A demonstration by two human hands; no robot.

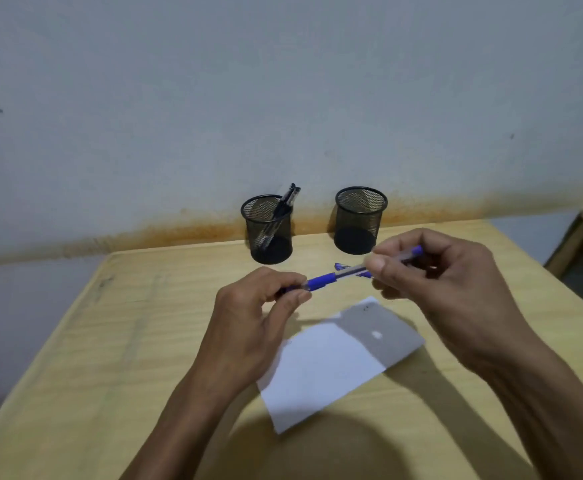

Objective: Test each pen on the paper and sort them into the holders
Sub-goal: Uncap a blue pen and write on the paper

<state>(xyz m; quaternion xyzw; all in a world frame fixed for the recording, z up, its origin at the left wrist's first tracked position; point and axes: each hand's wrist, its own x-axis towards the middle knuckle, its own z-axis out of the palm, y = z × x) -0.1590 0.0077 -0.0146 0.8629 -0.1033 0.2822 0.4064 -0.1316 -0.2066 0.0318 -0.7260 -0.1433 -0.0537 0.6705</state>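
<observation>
Nothing readable here, honestly. The white sheet of paper (pixel 321 362) on the light wooden table (pixel 85 358) only has a couple of tiny dark scribble marks near its far corner, too small to make out as letters or numbers.

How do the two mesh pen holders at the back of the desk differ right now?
The left holder has black pens leaning in it, their tops sticking out above the rim; the right holder shows no pens, only its dark base through the mesh. The left holder stands slightly nearer the camera; the right holder is set a little further back, closer to the right hand. Both are black wire-mesh cups, upright, and look about the same size.
</observation>
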